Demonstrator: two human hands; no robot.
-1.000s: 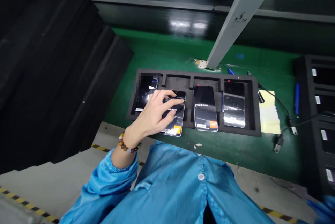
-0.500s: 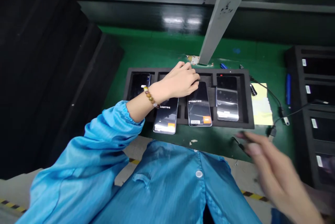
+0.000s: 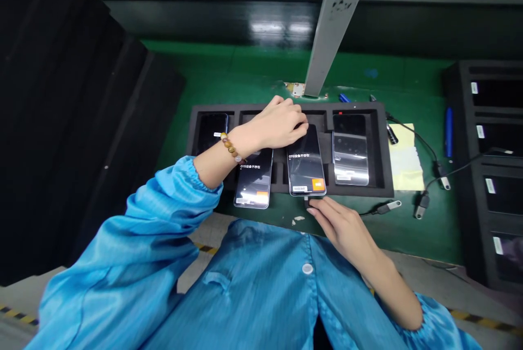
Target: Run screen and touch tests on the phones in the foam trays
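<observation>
The right hand (image 3: 343,224) pinches a small black plug (image 3: 308,203) between thumb and fingers at the bottom end of the middle phone (image 3: 306,170); how far in it sits cannot be told. The left hand (image 3: 281,124), wearing a bead bracelet (image 3: 231,149), curls its fingers at that phone's top end; whether they grip it is hidden.

The middle phone's screen reads "OTG设备不存在", above a white label and an orange patch, both too small to read. Left of it, the tilted phone (image 3: 253,183) shows the same words, its lower end jutting past the near rim of the black tray (image 3: 387,175). The far-left phone (image 3: 210,126) is partly behind the left forearm. Right of the grip, the dark phone (image 3: 350,148) lies within its compartment.

Below the plug, a strip of green table (image 3: 278,216) is open as far as the near edge, apart from pale scraps (image 3: 298,219). Just right of the right hand lies a cable connector (image 3: 388,207); two more connectors (image 3: 443,180) lie farther right, near yellow paper (image 3: 414,180). Beyond them, a second tray (image 3: 460,192) bounds the room on the right. A grey post (image 3: 333,23) stands beyond the tray; black foam (image 3: 102,154) walls off the left.
</observation>
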